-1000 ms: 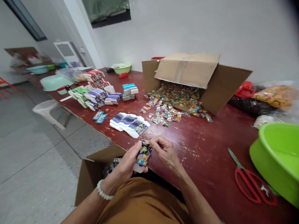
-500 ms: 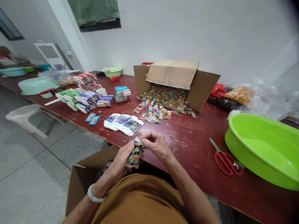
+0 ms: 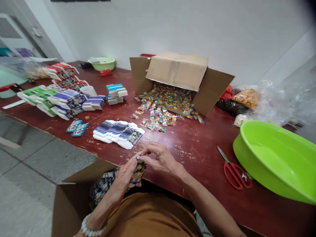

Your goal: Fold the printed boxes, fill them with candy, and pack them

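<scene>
Carton (image 3: pixel 139 172) more covered than before | left hand (image 3: pixel 122 177) curled round it | right hand (image 3: pixel 159 158) pinching top

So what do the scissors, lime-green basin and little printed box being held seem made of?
Scissors: metallic-grey blades, likely steel; smooth red handles, probably plastic.
Lime-green basin: almost surely plastic, one solid colour with glossy highlights.
Little printed box: apparently thin card, judging by its flat face; partly covered, so less certain.

mustard-brown top (image 3: pixel 150 214) was plain, softly creased across front. bracelet (image 3: pixel 86 229) of round, close-set beads, pale and faintly greenish, circled left wrist (image 3: pixel 97 215). left hand (image 3: pixel 123 179), right hand (image 3: pixel 161 159) and forearms (image 3: pixel 209 200) were bare.
</scene>
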The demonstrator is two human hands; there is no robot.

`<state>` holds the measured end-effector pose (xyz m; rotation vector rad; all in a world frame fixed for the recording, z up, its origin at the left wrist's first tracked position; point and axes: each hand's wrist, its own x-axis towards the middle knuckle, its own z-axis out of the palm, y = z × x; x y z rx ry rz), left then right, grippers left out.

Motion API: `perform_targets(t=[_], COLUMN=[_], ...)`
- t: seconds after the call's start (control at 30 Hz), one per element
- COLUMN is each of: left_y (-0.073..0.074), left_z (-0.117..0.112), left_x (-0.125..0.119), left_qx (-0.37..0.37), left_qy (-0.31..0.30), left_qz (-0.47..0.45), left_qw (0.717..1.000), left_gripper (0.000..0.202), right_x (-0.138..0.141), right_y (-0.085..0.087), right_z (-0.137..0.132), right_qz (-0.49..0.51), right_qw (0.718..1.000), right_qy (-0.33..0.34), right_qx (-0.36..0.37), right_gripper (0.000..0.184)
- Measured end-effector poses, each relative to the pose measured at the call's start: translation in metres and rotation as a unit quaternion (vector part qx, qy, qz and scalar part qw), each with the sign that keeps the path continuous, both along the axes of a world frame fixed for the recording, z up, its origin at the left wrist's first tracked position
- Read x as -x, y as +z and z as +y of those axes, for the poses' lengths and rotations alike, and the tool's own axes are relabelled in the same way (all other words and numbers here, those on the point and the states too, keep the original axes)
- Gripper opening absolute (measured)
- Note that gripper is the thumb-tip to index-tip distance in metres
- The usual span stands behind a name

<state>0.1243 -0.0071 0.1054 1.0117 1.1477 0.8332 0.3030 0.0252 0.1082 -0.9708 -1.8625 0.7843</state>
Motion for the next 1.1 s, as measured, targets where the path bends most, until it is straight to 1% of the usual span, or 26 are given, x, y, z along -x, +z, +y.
perform_targets(t=[0.1,0.2,0.3,0.4,0.5,0.6,0.67,0.77,0.87,0.9,0.97,1.03,1.1], left_y=[-0.007,-0.015,-0.027,-0.034,-0.031,-0.027,-0.027,-0.033,-0.037,-0.037,-0.037,-0.036,-0.037], left_z=[0.009,0.017,0.026,0.036,0.045,0.052,0.055,0.060,0.064,0.066,0.070,0.074,0.077], left_x=[-0.002,-0.006,-0.009,-0.012,-0.016,-0.020,-0.023,-0.026,-0.030,-0.030,-0.030,-0.028,-0.024], left_qx=[0.027,0.035,0.055,0.067,0.066,0.092,0.106,0.118,0.127,0.126,0.120,0.101,0.078], left_qy=[-0.014,-0.016,-0.019,-0.020,-0.012,-0.011,0.001,0.003,0.004,0.004,-0.014,-0.041,-0.067], left_qz=[0.000,-0.008,-0.020,-0.022,-0.018,-0.039,-0.060,-0.075,-0.054,-0.042,-0.021,-0.001,0.021], left_qw=[1.000,0.999,0.998,0.997,0.998,0.995,0.993,0.990,0.990,0.991,0.992,0.994,0.994], left_gripper=[0.069,0.070,0.074,0.073,0.066,0.067,0.068,0.072,0.071,0.070,0.069,0.069,0.066], right_x=[0.001,-0.001,-0.006,-0.012,-0.013,-0.010,-0.009,-0.011,-0.016,-0.018,-0.021,-0.023,-0.025], right_y=[-0.011,-0.018,-0.023,-0.029,-0.035,-0.036,-0.036,-0.038,-0.043,-0.045,-0.047,-0.049,-0.050], right_z=[0.010,0.014,0.017,0.025,0.034,0.039,0.041,0.044,0.047,0.048,0.051,0.053,0.055], right_qz=[0.035,0.030,0.048,0.061,0.082,0.111,0.115,0.118,0.092,0.079,0.084,0.120,0.157], right_qw=[0.998,0.997,0.995,0.992,0.988,0.981,0.979,0.984,0.993,0.994,0.992,0.980,0.968], right_qy=[0.000,-0.006,-0.002,-0.021,-0.039,-0.049,-0.046,-0.026,-0.031,-0.032,-0.022,-0.022,-0.028], right_qx=[0.055,0.067,0.082,0.110,0.122,0.151,0.161,0.127,0.074,0.069,0.096,0.155,0.196], right_gripper=[0.010,0.010,0.012,0.012,0.013,0.011,0.011,0.012,0.013,0.014,0.013,0.014,0.015])
